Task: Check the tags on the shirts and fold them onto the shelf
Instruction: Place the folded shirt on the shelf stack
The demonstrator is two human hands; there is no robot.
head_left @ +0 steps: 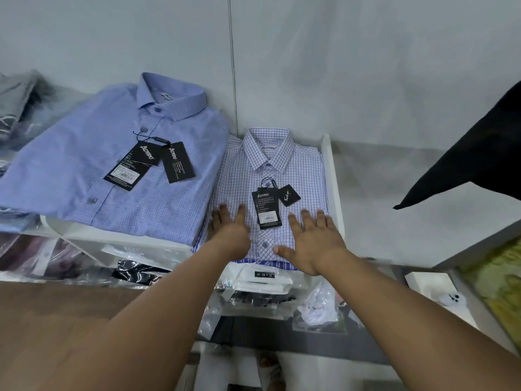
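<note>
Blue shirt (112, 162) lies up-left of your left hand (229, 227), apart from it. Left hand flat, fingers spread, pressing the folded checked shirt (279, 170) on the shelf (334, 176); nothing gripped. Black tags (267, 207) sit between your hands. Right hand (313, 241) same: open, palm down on the shirt's lower right.

"Blentino" on hang tags (148, 156) (collar label (269, 148) too)

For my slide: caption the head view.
Both hands, left hand and right hand, press flat on a folded checked shirt beside a blue shirt.
</note>
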